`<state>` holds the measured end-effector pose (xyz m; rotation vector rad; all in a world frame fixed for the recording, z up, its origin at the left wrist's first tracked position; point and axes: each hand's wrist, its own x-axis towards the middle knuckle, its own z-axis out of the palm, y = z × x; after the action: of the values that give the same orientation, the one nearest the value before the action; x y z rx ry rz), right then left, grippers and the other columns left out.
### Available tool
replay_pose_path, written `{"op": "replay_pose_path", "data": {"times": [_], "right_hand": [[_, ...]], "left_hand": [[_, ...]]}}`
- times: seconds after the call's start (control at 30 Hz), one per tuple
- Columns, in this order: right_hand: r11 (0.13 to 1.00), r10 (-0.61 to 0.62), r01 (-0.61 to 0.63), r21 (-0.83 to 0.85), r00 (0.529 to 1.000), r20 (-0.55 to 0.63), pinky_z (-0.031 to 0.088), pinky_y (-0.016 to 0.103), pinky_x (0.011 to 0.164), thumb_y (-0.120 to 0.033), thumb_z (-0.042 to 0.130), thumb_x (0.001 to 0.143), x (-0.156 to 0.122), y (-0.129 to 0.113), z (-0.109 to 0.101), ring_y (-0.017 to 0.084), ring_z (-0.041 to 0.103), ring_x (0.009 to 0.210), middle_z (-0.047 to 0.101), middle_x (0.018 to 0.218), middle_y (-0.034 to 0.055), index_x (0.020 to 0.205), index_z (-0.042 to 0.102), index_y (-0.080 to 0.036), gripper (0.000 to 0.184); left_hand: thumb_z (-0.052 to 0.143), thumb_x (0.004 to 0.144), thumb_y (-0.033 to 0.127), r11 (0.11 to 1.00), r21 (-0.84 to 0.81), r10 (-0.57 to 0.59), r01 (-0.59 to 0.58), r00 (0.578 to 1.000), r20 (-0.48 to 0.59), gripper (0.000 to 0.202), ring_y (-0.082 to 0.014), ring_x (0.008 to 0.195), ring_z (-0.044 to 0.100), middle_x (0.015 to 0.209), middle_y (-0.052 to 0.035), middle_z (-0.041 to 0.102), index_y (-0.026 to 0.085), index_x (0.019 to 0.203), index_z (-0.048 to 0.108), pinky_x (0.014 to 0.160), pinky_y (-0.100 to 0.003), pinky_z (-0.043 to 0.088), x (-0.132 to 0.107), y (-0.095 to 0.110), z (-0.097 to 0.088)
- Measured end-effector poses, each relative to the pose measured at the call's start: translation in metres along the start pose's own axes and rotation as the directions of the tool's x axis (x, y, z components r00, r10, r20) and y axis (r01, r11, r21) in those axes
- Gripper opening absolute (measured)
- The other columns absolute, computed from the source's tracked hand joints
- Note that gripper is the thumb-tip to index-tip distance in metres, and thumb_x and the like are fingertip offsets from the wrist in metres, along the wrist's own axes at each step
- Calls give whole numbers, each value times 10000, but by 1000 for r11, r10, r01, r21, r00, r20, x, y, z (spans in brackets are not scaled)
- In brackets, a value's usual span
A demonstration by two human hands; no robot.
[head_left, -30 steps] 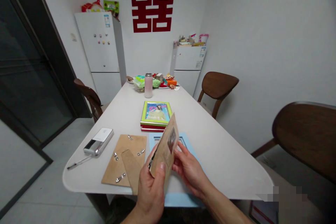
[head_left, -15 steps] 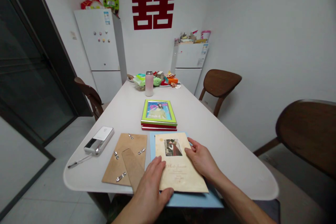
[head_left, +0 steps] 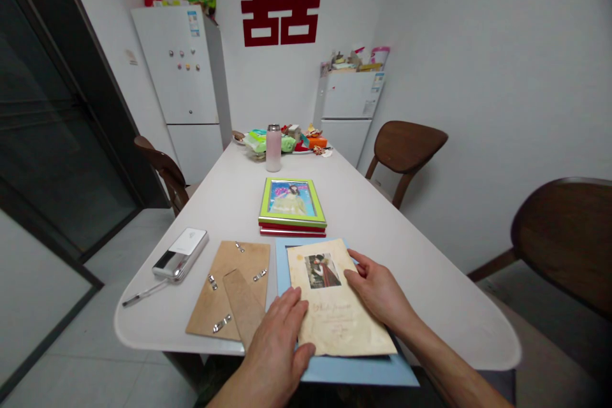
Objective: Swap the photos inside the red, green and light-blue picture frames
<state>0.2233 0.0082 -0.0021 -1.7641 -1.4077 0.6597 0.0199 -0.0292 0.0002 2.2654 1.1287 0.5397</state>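
A cream paper insert (head_left: 342, 315) with a small printed photo lies slightly askew over a light blue picture frame (head_left: 356, 373) at the table's near edge. My right hand (head_left: 380, 287) pinches the sheet's upper right edge, thumb on top and the other fingers partly hidden. Along the left edge, my left hand (head_left: 280, 338) rests with its fingers stretched out and thumb apart, touching the paper. Left of the frame is a brown backing board (head_left: 215, 293) with metal clips and a flat stand (head_left: 243, 299), whose lower end my left hand partly hides.
Beyond the blue frame sits a stack of picture frames, a green one (head_left: 292, 220) on top. A power bank (head_left: 182, 255) with a short cable lies at left. Farther back stand a pink bottle (head_left: 273, 150) and packaged items (head_left: 291, 142). Chairs (head_left: 406, 146) flank the white table (head_left: 401, 255).
The paper insert has shifted a little to the right and turned askew on the blue frame, both hands still at its edges. The view has moved slightly.
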Motion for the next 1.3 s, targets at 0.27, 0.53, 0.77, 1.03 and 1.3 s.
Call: {"op": "replay_pose_path", "data": {"times": [0.27,0.53,0.77,1.03,1.3], "right_hand": [[862,-255,212,-460,967,-32,366,330,795,-247,437,720,-1,6,9,212,508,884,586,965,99,1061,514,-130,368],[755,-302,246,-608,953,11,369,345,720,-233,468,730,-3,12,15,242,439,891,569,989,112,1225,353,-114,522],[719,-337,296,-628,940,58,368,336,737,-207,422,756,-6,9,13,234,427,894,567,963,116,1230,346,-100,492],[607,-306,297,-737,943,128,342,353,795,-261,366,781,-9,7,14,248,415,957,442,1166,128,1005,540,-121,317],[629,-283,271,-729,953,110,343,374,733,-282,376,775,-2,-3,9,265,433,946,446,1154,142,1002,546,-146,314]], "left_hand": [[548,698,467,989,88,115,-122,990,80,632,-293,1202,256,1288,-152,348,157,1217,364,970,-523,199,-1,-8,4],[541,660,546,981,166,88,-103,992,93,727,-315,1186,282,1254,-188,387,95,1206,377,967,-516,216,1,-6,7],[547,636,575,976,151,146,-159,985,95,757,-321,1189,271,1283,-206,328,98,1199,380,959,-545,191,-2,-5,4],[617,576,559,977,153,127,-147,983,133,744,-284,1164,335,1236,-150,427,119,1148,438,988,-496,165,-2,-2,1],[538,667,548,976,177,116,-125,991,64,669,-265,1193,290,1298,-125,346,166,1194,380,980,-452,236,-27,-26,-29]]}}
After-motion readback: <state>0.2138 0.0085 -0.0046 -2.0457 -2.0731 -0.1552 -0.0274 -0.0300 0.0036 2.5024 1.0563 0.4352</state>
